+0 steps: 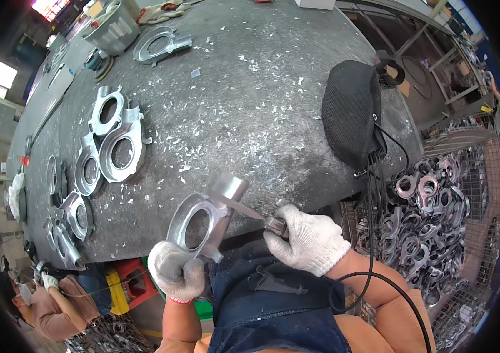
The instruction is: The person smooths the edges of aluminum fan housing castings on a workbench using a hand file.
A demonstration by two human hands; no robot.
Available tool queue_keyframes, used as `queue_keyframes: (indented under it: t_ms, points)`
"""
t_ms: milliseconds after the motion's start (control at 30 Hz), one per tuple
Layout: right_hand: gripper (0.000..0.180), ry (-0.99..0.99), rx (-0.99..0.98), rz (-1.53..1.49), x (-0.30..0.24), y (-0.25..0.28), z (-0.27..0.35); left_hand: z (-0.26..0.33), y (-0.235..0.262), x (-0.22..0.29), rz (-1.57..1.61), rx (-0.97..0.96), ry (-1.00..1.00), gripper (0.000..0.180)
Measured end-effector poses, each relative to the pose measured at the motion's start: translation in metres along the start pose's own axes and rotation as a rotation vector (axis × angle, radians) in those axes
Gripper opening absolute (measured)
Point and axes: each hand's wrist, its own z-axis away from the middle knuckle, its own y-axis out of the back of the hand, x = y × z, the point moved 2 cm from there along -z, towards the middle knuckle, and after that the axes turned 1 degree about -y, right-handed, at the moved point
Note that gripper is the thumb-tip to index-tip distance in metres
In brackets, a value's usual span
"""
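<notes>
A grey metal housing casting [228, 187], with a round opening and a short spout, is tilted over the table's near edge. My left hand [175, 272], in a white knit glove, is closed around its lower left side. In my gloved right hand [309, 240] I grip a hand tool by its short handle [277, 227]. Its long flat blade [243, 209] reaches left to the casting near the base of the spout, apparently touching it. The blade is slightly blurred, so its exact kind and edge cannot be made out.
Several similar castings [135, 159] lie on the left of the grey table [250, 112], strewn with metal flakes. A black mesh bag [350, 112] and cable [400, 291] are at the right. Wire baskets [491, 194] hold more castings. A co-worker [65, 300] is at lower left.
</notes>
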Motion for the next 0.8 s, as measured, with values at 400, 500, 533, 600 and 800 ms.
queue_keyframes:
  t_ms: [400,500,533,600,800]
  points:
    - [0.038,-0.053,0.151,-0.099,0.013,-0.002,0.003,-0.004,-0.005,0.008,0.021,0.028,0.041,0.021]
    - [0.038,-0.104,0.069,-0.089,0.005,-0.006,0.005,-0.002,-0.004,0.006,0.042,-0.016,0.067,0.014]
    - [0.036,-0.008,0.016,-0.095,0.003,-0.01,0.01,-0.015,-0.002,0.012,-0.034,-0.068,-0.002,0.016]
    - [0.032,-0.116,-0.341,-0.487,0.013,-0.01,0.008,-0.014,-0.005,0.012,-0.016,-0.043,0.016,0.017]
    - [0.03,0.107,0.193,-0.034,0.014,-0.025,0.019,-0.023,-0.026,0.038,-0.125,-0.111,-0.033,0.035]
